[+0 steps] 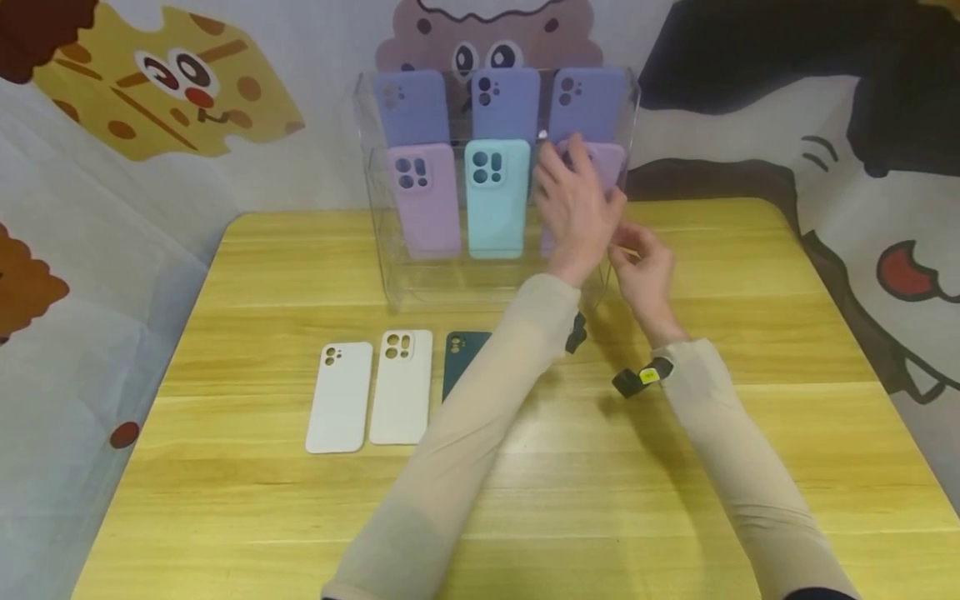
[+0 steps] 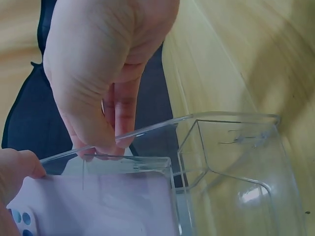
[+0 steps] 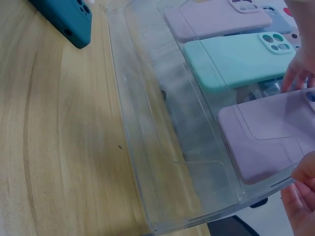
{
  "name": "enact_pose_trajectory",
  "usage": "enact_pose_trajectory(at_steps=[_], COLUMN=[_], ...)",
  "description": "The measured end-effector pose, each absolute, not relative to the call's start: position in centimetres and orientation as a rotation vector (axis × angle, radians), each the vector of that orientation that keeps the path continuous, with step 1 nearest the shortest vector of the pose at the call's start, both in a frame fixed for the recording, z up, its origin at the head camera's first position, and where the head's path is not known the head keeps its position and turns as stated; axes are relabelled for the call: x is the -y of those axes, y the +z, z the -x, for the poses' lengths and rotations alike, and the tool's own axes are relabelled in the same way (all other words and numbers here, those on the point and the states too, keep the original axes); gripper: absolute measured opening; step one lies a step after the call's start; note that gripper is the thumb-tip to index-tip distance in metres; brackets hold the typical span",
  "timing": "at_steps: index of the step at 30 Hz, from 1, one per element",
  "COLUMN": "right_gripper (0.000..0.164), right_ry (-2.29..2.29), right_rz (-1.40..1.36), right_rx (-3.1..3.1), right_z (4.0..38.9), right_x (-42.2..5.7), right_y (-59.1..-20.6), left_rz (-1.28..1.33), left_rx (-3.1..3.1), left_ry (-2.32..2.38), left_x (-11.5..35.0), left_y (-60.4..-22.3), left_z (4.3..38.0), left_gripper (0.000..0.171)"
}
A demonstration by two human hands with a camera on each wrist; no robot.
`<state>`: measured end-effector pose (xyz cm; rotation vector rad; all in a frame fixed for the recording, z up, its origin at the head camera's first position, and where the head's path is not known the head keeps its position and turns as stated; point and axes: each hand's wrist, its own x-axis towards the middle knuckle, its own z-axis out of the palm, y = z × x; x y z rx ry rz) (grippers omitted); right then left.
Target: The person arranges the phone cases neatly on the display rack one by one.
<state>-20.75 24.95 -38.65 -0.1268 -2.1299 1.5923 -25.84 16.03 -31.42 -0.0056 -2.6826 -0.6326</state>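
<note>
A clear acrylic display stand (image 1: 480,287) holds phone cases in tiers. My left hand (image 1: 576,204) grips the lilac phone case (image 3: 270,132) at the right of the lower row, its fingers by one side and the thumb at the other. In the head view that hand hides much of the case. My right hand (image 1: 647,271) pinches the stand's right side wall, just beside this case; the left wrist view shows its fingertips (image 2: 118,147) on the clear edge. A mint phone case (image 1: 498,200) and another lilac phone case (image 1: 426,204) stand to the left in that row.
Three blue-purple phone cases (image 1: 506,104) stand in the upper row. On the wooden table (image 1: 247,517), a white phone case (image 1: 341,400), a cream phone case (image 1: 402,392) and a dark teal phone case (image 1: 459,358) lie before the stand. A cartoon-printed cloth (image 1: 315,167) hangs behind.
</note>
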Motion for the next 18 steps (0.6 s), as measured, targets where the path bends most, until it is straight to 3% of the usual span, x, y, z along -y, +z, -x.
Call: enact_pose_trajectory(at_steps=[11, 18], right_gripper=[0.03, 0.03], right_ry=[1.591, 1.596], right_rz=[0.153, 0.186], right_rx=[2.157, 2.164], right_z=[20.8, 21.0], right_x=[-24.8, -24.9], right_y=[-38.7, -38.7], left_rz=[0.047, 0.187], left_rx=[2.773, 2.659], left_ry=[-0.336, -0.473], left_x=[-15.4, -13.9], left_y=[-30.4, -29.0], left_z=[25.7, 25.1], left_gripper=[0.09, 0.07])
